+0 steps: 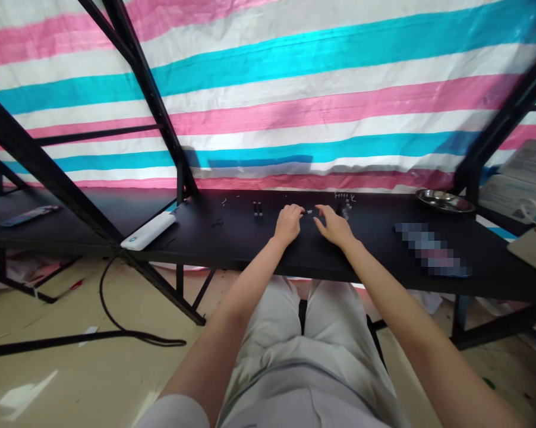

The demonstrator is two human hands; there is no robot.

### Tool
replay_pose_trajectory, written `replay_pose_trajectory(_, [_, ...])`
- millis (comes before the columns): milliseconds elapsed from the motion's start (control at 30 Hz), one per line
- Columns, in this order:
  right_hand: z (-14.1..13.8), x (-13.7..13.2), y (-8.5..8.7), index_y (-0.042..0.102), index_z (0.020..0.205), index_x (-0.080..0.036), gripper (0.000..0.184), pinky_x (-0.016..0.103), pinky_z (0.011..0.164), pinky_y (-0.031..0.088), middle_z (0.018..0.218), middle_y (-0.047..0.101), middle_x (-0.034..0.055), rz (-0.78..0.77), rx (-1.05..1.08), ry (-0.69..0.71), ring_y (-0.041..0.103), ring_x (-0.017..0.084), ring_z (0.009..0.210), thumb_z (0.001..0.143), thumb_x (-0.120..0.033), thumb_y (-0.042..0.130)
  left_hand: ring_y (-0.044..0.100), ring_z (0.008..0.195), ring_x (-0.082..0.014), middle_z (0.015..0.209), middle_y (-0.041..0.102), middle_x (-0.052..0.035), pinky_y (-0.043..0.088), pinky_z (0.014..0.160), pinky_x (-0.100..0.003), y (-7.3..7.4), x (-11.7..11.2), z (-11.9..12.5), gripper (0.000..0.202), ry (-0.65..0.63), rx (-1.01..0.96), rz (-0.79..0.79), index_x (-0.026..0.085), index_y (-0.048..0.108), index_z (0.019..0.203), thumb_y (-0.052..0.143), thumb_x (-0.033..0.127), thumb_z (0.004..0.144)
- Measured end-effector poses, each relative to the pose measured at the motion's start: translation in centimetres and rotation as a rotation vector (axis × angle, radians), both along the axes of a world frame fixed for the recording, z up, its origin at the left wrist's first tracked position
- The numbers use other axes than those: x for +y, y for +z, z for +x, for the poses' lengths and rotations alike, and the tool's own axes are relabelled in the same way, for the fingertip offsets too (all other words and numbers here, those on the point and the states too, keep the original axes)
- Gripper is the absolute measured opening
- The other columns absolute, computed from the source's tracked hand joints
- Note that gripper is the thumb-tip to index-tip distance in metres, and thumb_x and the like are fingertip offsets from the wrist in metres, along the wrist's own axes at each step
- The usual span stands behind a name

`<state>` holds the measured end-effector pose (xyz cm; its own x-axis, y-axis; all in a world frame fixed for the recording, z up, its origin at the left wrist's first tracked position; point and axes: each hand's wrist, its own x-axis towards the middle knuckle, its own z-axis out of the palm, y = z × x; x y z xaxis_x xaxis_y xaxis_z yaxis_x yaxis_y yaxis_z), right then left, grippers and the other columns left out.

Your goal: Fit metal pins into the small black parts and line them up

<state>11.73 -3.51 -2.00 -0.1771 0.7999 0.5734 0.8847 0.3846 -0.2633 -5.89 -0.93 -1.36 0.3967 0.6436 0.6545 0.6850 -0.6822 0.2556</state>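
Note:
My left hand (289,224) is closed over the black tabletop, its fingertips pinching a small dark piece with a pale end (309,211). Too little of that piece shows to tell its kind. Just to its right is my right hand (334,227), thumb and index finger apart, with nothing seen between them. Two short black pieces with pale ends (258,208) stand side by side left of my left hand. Small clear or whitish bits (347,209) lie beyond my right hand, near a row of tiny pale parts (343,195).
A metal dish (445,201) sits at the back right, with a blurred-out flat object (432,249) nearer. On the left are a white power strip-like box (149,230) and thin dark scraps (217,223). Black frame posts (150,89) rise before a striped sheet (303,65).

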Motion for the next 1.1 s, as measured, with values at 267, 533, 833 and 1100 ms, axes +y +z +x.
replay_pose_trajectory(267, [0.38,0.73,-0.65,0.058,0.102,-0.021,0.028,0.025,0.068,0.041,0.101,0.063,0.0066,-0.093,-0.135,0.029,0.059,0.018,0.089,0.093,-0.032,0.034,0.048,0.099,-0.0223,0.105,0.058,-0.0106,0.035,0.084,-0.034,0.15,-0.98,0.85,0.028,-0.114,0.102,0.047,0.016,0.054,0.107,0.032,0.017,0.09])
replay_pose_trajectory(533, [0.19,0.46,-0.39,0.061,0.098,-0.023,0.028,0.024,0.065,0.039,0.102,0.065,0.0046,-0.044,-0.142,0.007,0.06,0.017,0.087,0.092,-0.033,0.036,0.051,0.091,-0.0191,0.097,0.059,-0.0078,0.039,0.085,-0.031,-0.2,-0.2,0.59,0.02,-0.099,-0.096,-0.038,0.016,0.052,0.105,0.044,0.019,0.087])
replay_pose_trajectory(833, [0.31,0.8,-0.72,0.062,0.099,-0.023,0.028,0.024,0.063,0.04,0.098,0.067,0.0045,0.013,-0.141,0.02,0.061,0.017,0.083,0.092,-0.034,0.038,0.055,0.082,-0.0162,0.084,0.059,-0.0048,0.043,0.075,-0.027,-0.43,-0.07,0.83,0.014,-0.009,-0.178,-0.037,0.018,0.051,0.098,0.043,0.025,0.089])
replay_pose_trajectory(1100, [0.73,0.74,-0.79,0.063,0.096,-0.022,0.024,0.024,0.062,0.041,0.091,0.068,0.0036,-0.03,-0.106,0.033,0.061,0.017,0.079,0.088,-0.037,0.045,0.057,0.068,-0.0134,0.074,0.059,-0.0014,0.038,0.062,-0.022,-0.33,-0.23,0.33,0.019,0.072,-0.211,-0.099,0.02,0.05,0.098,0.033,0.028,0.093])
